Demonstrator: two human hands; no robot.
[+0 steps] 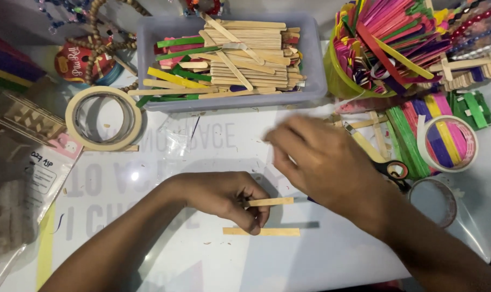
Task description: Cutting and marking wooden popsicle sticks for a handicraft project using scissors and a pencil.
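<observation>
Both forearms reach in from the near edge. Left hand (224, 197) pinches one plain stick (271, 201) at its end, held just above a second stick (261, 231) lying flat on the tabletop (202, 259). Right hand (324, 162) hovers blurred beside them; its grip is unclear. Judging by this, only two sticks are out and unjoined; the bin (310, 65) remains full.
</observation>
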